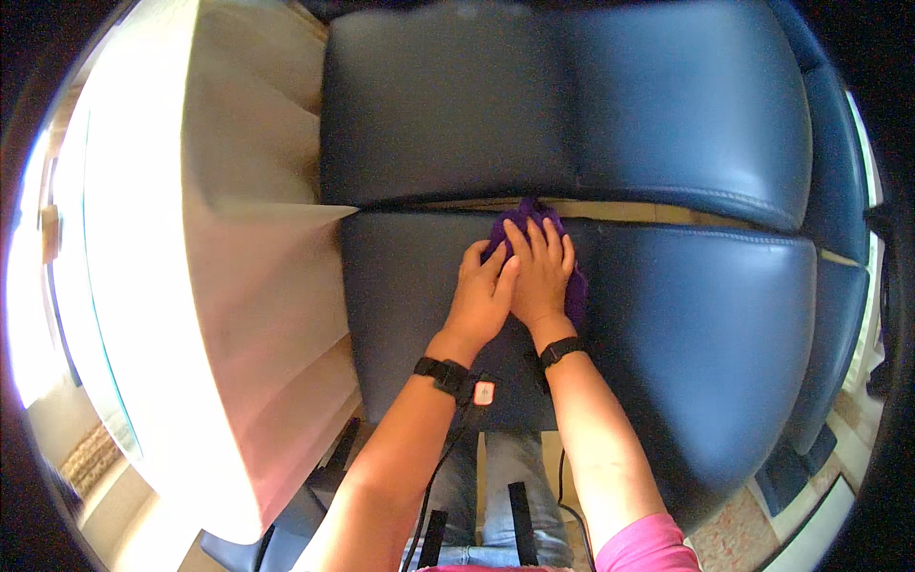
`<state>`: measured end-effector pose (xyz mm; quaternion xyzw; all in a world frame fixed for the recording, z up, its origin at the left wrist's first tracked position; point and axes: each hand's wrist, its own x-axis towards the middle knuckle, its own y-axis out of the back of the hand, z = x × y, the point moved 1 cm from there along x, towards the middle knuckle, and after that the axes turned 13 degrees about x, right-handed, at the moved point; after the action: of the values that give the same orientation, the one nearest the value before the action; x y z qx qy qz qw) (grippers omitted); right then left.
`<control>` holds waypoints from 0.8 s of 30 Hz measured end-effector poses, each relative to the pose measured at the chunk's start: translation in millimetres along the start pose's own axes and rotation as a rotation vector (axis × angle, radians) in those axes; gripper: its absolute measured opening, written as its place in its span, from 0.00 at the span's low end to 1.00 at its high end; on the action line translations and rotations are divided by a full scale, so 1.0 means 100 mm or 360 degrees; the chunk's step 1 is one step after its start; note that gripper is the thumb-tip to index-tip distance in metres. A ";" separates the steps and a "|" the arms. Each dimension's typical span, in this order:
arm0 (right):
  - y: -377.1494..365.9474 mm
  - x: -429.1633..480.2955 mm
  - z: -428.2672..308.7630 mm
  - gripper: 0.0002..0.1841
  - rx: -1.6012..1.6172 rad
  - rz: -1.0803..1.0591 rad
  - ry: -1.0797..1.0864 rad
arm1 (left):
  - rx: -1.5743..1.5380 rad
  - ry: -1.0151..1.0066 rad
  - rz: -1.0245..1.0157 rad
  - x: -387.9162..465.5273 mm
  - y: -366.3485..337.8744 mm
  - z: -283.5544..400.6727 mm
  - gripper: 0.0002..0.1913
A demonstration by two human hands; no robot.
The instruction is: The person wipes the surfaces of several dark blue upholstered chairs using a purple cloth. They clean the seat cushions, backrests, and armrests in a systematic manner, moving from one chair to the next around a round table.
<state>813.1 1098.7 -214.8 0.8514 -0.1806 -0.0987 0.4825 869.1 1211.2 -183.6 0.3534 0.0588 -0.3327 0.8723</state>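
A crumpled purple cloth (pixel 576 294) lies on a dark blue padded chair seat (pixel 407 286), near its far edge. My right hand (pixel 540 275) presses down on the cloth with the palm flat and the fingers reaching forward. Close against it on the left is my left hand (pixel 482 297); its bent fingers meet the cloth's left edge and its thumb touches the right hand. Whether the left fingers grip any cloth is hidden. Each wrist wears a black strap, and a small tag (pixel 484 393) hangs by the left one.
A table under a white cloth (pixel 264 286) borders the seats on the left, its cloth hanging down. Other blue seats (pixel 686 107) adjoin at the far side and right (pixel 715 322), with narrow gaps between. Black cables (pixel 429 493) run along my arms.
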 end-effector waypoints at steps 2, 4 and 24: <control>-0.04 0.05 -0.16 0.35 0.0030 -0.0081 0.0043 | 0.0001 0.0049 0.0081 -0.07 0.12 -0.07 0.29; -0.17 0.10 -0.32 0.36 0.0077 -0.0114 0.0133 | 0.0007 0.0148 0.0132 -0.13 0.25 -0.22 0.29; -1.36 0.20 -1.20 0.29 0.0294 -0.0741 0.0926 | 0.0079 0.0618 0.0743 -0.71 0.46 -1.38 0.30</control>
<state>901.6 1248.6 -269.5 0.9019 0.1541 0.0568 0.3995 861.4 1364.4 -235.7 0.4356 0.1336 -0.0509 0.8887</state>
